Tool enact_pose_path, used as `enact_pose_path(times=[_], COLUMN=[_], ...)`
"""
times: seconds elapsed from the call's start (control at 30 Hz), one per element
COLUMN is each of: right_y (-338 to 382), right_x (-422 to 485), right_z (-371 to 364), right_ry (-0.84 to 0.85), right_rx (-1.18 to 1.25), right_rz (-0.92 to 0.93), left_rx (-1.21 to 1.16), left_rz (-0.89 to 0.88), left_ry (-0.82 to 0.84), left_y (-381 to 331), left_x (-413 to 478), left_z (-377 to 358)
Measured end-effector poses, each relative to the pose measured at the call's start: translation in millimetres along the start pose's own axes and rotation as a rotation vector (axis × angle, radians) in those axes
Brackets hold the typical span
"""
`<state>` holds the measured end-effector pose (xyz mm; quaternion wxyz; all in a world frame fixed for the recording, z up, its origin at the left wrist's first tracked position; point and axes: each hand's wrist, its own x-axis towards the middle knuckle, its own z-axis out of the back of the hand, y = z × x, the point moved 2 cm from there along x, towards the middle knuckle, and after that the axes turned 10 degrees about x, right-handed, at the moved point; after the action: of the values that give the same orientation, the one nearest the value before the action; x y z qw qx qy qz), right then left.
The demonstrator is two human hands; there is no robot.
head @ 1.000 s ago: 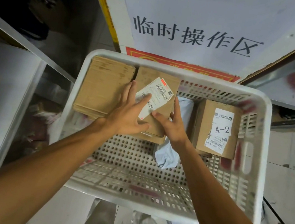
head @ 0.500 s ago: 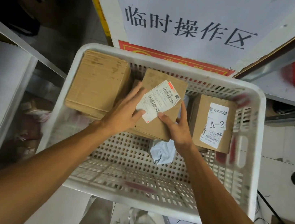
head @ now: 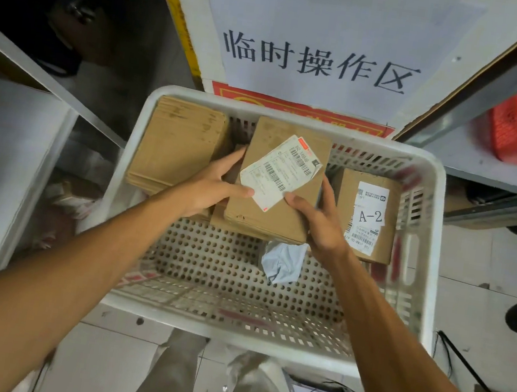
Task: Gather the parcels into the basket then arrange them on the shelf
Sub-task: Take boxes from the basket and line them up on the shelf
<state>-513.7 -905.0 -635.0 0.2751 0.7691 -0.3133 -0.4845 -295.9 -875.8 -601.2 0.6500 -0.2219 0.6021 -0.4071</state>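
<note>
Left hand [head: 215, 189] and right hand [head: 319, 224] grasp a flat labelled parcel [head: 280, 222] by its sides, inside the white basket [head: 231, 331], between a cardboard stack [head: 178, 144] and a box marked A-2 [head: 364, 210]. Gathering appears well advanced; arranging parcels on the shelf [head: 474, 159] remains.

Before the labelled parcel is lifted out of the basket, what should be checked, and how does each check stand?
1. Two-handed grip: ok; left hand and right hand hold opposite edges of the labelled parcel.
2. Shipping label secure: not ok; it sits skewed with a curled corner.
3. Clearance from the A-2 box: ok; a gap shows.
4. Grey bag free: cannot tell; it runs under the parcel.
5. Basket steady: cannot tell.
</note>
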Motion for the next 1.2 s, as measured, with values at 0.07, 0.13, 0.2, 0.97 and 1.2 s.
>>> enact_pose_path(times=[0.07, 0.13, 0.2, 0.97, 1.2], right_y=[20, 41, 62, 135, 138], right_x=[-11, -24, -43, -215, -247], right_z=[-6, -13, -24, -308, -431], right_ry=[0.028, 0.057, 0.055, 0.445, 0.636], right_rx=[-0.012, -0.029, -0.04, -0.339, -0.309], right_rz=[0.031, 0.073, 0.116, 0.472, 0.528], left_rx=[-0.074, -0.132, -0.163, -0.131, -0.057], left_rz=[-0.023, -0.023, -0.028, -0.48, -0.533], left_ry=[0.005, 0.045, 0.102, -0.416, -0.7], left_y=[-12, -25, -39, -94, -99], left_x=[-16, -32, -50, -357, -467], left_z=[2, 6, 11, 171, 235])
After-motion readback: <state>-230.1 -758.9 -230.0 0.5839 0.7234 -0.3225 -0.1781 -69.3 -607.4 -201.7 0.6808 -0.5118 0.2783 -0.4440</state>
